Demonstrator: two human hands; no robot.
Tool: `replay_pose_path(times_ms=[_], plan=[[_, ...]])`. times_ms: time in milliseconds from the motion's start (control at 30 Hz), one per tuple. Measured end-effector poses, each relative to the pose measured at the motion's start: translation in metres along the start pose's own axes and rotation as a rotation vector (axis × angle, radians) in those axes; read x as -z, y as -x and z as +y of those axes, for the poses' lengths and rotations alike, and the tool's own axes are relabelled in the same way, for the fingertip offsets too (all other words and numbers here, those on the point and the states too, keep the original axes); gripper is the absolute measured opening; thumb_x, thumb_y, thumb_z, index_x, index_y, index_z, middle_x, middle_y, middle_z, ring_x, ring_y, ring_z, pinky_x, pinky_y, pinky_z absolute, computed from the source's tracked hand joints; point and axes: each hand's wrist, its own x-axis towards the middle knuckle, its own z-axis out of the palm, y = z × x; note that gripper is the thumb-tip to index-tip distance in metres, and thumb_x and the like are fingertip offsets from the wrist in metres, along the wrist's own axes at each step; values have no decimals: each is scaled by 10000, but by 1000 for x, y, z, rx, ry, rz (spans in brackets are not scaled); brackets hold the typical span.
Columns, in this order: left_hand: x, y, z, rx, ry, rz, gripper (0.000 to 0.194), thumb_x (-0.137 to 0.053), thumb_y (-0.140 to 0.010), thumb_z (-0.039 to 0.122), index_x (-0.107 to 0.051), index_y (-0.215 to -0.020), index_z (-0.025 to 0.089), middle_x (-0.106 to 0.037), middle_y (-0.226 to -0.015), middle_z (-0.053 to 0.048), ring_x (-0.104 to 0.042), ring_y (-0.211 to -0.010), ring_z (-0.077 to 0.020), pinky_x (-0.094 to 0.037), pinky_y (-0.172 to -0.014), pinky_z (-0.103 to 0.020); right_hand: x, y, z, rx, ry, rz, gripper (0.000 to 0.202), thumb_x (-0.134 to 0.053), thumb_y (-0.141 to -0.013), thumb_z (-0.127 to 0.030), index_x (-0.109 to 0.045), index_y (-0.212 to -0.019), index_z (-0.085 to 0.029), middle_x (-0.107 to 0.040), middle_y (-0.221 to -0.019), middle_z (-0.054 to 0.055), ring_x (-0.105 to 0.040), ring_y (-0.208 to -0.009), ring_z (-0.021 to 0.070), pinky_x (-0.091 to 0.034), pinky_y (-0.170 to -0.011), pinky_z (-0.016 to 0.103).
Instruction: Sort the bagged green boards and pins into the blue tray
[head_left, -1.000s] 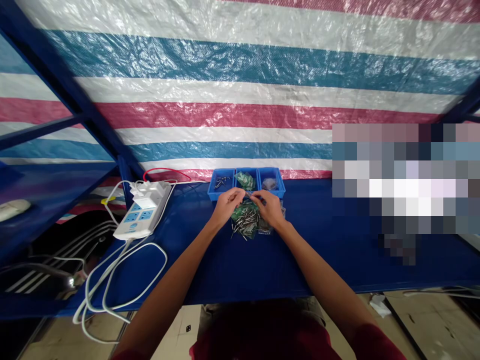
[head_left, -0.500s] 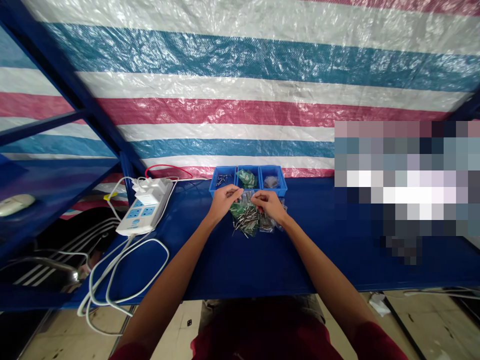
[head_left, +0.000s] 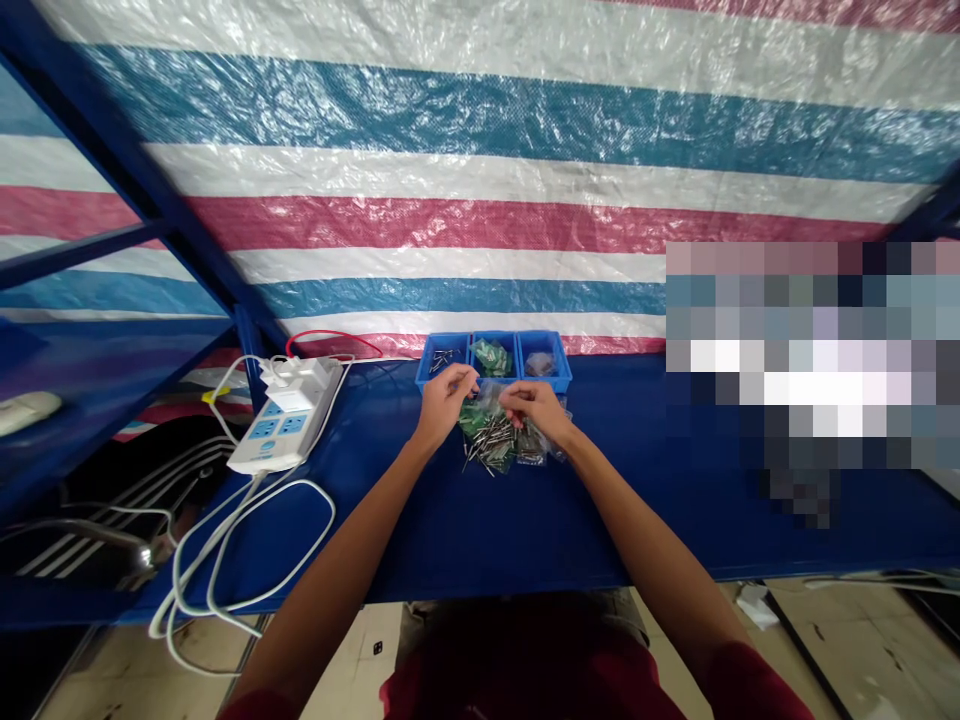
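Between my two hands a small clear plastic bag (head_left: 491,396) is stretched above the blue table. My left hand (head_left: 448,398) pinches its left side with thumb and forefinger. On the other side my right hand (head_left: 537,408) has its fingers closed on the bag's right edge. Below them lies a heap of thin metal pins or screws (head_left: 491,442) on green packets. More small clear bags (head_left: 532,447) lie to the right of the heap, partly under my right hand. What the held bag contains is too small to make out.
Behind my hands stands a blue three-part bin (head_left: 568,382) with metal pieces, green packets (head_left: 492,357) and clear bags (head_left: 540,364). A white power strip (head_left: 259,455) with looped cables sits at left. A striped tarp (head_left: 450,225) hangs behind. The right side is pixelated.
My left hand has shifted very slightly, and the clear bag between my hands lies at a slightly different angle. Both hands keep their pinch. The whole view has drifted a little.
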Motion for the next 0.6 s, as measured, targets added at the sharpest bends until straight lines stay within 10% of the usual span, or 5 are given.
replay_pose_path(times_ms=[267, 400, 600], plan=[[1, -1, -4, 7, -85, 84, 243, -581, -851, 415, -655, -859, 184, -647, -722, -11, -562, -592, -130, -452, -612, -245, 7, -5, 2, -13, -170, 351, 350, -666, -743, -462, -643, -926, -165, -710, -745, 59, -623, -523, 147, -509, -518, 280], [1, 0, -5, -49, -236, -21, 220, -571, -851, 382, -675, -842, 189, -659, -711, -18, -574, -616, -156, -437, -615, -255, 13, -5, 7, 125, 298, 437, 208, -597, -769, -352, -675, -817, -166, -637, -614, 11, -558, -500, 142, -440, -522, 280], [5, -13, -9, -166, -527, -311, 133, -589, -807, 275, -698, -780, 204, -686, -743, -34, -579, -645, -178, -411, -625, -268, 14, -3, 11, 131, 1066, 229, 132, -675, -764, -291, -728, -843, -200, -690, -834, 51, -630, -780, 206, -460, -700, 303]])
